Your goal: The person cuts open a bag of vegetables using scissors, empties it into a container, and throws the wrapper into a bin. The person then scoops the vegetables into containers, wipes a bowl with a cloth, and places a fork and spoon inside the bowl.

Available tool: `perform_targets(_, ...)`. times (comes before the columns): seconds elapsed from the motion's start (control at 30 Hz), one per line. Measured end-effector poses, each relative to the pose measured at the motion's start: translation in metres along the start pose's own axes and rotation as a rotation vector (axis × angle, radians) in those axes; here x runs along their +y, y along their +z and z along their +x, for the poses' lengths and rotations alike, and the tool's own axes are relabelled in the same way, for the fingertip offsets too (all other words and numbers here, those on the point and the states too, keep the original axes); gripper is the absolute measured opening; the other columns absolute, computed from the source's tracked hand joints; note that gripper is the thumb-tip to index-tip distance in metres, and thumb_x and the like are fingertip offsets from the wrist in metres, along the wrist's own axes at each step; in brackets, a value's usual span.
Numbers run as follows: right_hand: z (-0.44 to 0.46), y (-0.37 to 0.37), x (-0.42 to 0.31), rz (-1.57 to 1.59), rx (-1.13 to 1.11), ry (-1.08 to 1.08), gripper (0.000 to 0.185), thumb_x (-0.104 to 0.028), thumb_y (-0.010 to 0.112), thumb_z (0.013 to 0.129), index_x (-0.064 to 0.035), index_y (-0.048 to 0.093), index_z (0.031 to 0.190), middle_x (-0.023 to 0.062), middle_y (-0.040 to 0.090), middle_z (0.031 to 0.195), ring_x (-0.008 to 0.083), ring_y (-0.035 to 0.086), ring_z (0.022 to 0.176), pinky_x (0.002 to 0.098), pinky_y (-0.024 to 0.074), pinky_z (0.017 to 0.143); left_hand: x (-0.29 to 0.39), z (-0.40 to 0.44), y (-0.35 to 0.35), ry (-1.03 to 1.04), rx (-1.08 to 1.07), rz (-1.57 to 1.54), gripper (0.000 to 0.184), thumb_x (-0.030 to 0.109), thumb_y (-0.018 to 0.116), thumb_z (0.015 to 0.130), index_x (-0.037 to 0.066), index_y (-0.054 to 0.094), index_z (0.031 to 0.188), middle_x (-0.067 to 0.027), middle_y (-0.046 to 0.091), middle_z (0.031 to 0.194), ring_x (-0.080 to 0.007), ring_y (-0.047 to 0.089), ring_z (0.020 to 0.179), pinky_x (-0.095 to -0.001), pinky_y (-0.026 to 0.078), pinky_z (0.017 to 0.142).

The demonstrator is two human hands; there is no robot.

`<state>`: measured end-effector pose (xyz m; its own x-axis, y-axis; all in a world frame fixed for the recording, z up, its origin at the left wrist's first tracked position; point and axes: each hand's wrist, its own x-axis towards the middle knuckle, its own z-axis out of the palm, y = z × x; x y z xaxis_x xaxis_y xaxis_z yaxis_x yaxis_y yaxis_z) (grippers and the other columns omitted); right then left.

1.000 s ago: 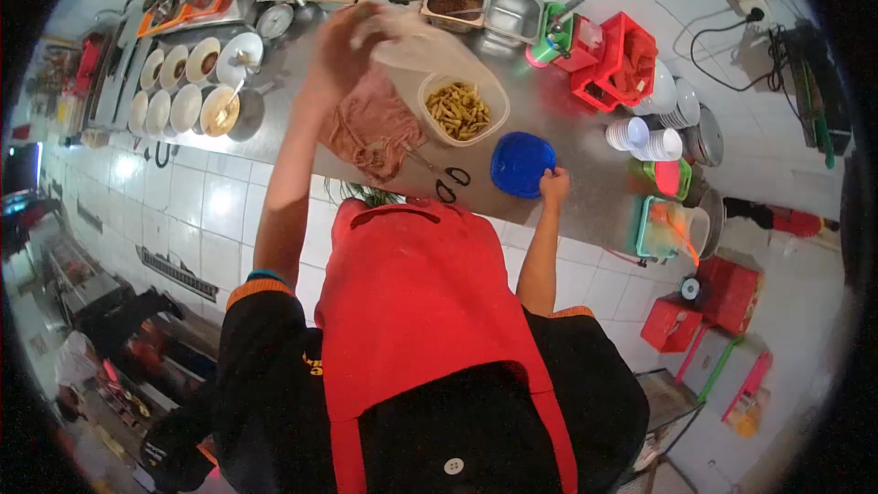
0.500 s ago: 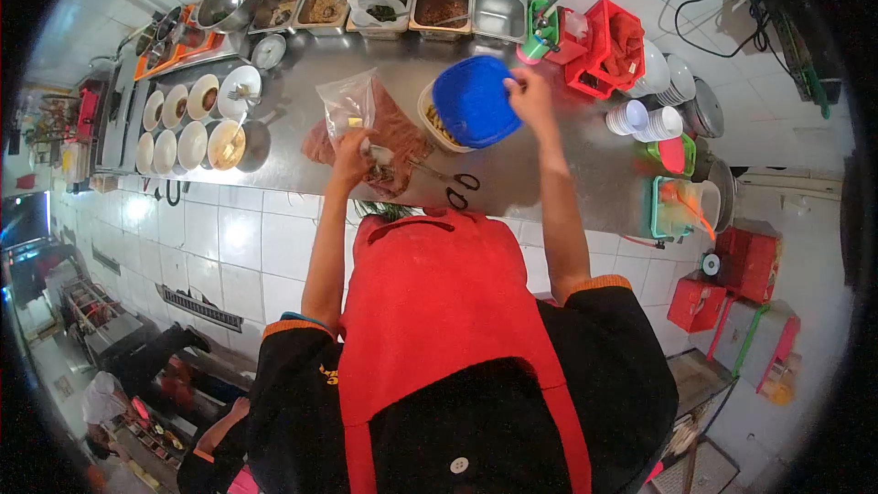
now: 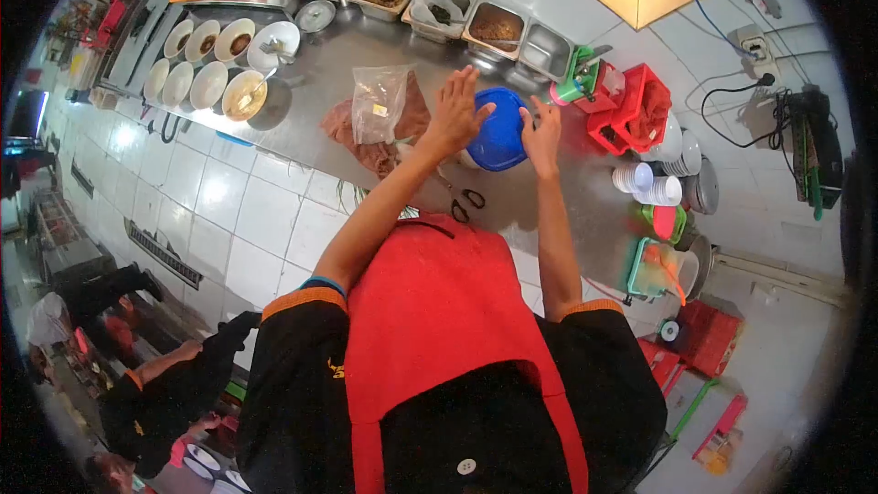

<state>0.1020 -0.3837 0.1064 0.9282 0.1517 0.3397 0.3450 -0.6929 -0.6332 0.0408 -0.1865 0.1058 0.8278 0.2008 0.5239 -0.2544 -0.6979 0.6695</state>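
A blue lid (image 3: pixel 499 135) covers the plastic tub on the steel counter, hiding its contents. My left hand (image 3: pixel 452 117) is at the lid's left edge, open, its fingers stretched out. At the right edge is my right hand (image 3: pixel 541 139), also open, with the fingers apart and close to the rim. Whether the fingers press on the lid I cannot tell. Left of my left hand, a clear plastic bag (image 3: pixel 379 105) lies on a brown cloth (image 3: pixel 346 128). Black-handled scissors (image 3: pixel 468 205) rest near the counter's front edge, below the tub.
Steel food pans (image 3: pixel 494 29) line the back wall. Several bowls (image 3: pixel 209 84) stand in rows at the left. Red baskets (image 3: pixel 636 114), stacked white cups (image 3: pixel 657 188) and a teal basket (image 3: pixel 645 270) are at the right. Another person (image 3: pixel 174 393) is at lower left.
The blue lid, held tilted by my right hand before, now lies over the tub. My left hand has let go of the plastic bag and moved right to the lid. The camera view has turned.
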Motion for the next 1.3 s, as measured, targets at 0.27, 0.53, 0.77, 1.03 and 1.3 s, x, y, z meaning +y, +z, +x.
perform_targets(0.27,0.039,-0.056,-0.085,0.024,0.314,-0.325,0.046,-0.028,0.056,0.096,-0.0032,0.052,0.135,0.0192,0.057,0.125,0.0356,0.052,0.121,0.0409,0.0411,0.101,-0.006,-0.012,0.027,-0.099,-0.308,0.245,0.05,0.029,0.051,0.095,0.0,0.042,0.135,-0.0196,0.054,0.124,-0.0404,0.05,0.115,-0.0503,0.038,0.098)
perform_targets(0.53,-0.008,0.016,-0.024,-0.259,-0.094,0.055,0.051,-0.039,0.048,0.097,-0.0077,0.048,0.138,0.0174,0.061,0.115,0.0361,0.056,0.109,0.0483,0.0466,0.091,-0.005,-0.006,0.03,-0.022,-0.297,0.294,0.047,0.025,0.052,0.095,-0.001,0.045,0.133,-0.0174,0.055,0.121,-0.037,0.052,0.111,-0.0479,0.037,0.098)
perform_targets(0.77,-0.008,0.025,0.0,-0.099,0.004,0.061,0.043,-0.038,0.049,0.097,-0.0048,0.058,0.123,0.0202,0.061,0.113,0.0376,0.056,0.107,0.047,0.0467,0.09,-0.004,-0.005,0.029,-0.136,-0.279,0.117,0.043,0.02,0.053,0.095,0.0,0.045,0.131,-0.0198,0.052,0.122,-0.0403,0.052,0.11,-0.0469,0.041,0.095)
perform_targets(1.03,-0.061,-0.003,0.047,0.118,-0.082,0.488,0.051,-0.05,0.065,0.089,0.0003,0.064,0.081,0.0137,0.063,0.065,0.0266,0.061,0.058,0.0411,0.0484,0.059,0.004,-0.045,-0.02,-0.207,-0.076,-0.174,0.043,0.01,0.061,0.088,-0.001,0.046,0.127,-0.0226,0.045,0.125,-0.0385,0.05,0.113,-0.0443,0.041,0.099)
perform_targets(1.3,-0.128,-0.023,0.009,0.708,-0.125,0.932,0.043,-0.047,0.065,0.091,-0.0047,0.065,0.084,-0.0005,0.058,0.064,0.0087,0.049,0.045,0.0247,0.0371,0.038,-0.093,-0.124,-0.071,-0.539,-0.029,0.532,0.071,0.033,0.071,0.08,-0.007,0.039,0.13,-0.0297,0.04,0.128,-0.0462,0.039,0.12,-0.0558,0.03,0.103)
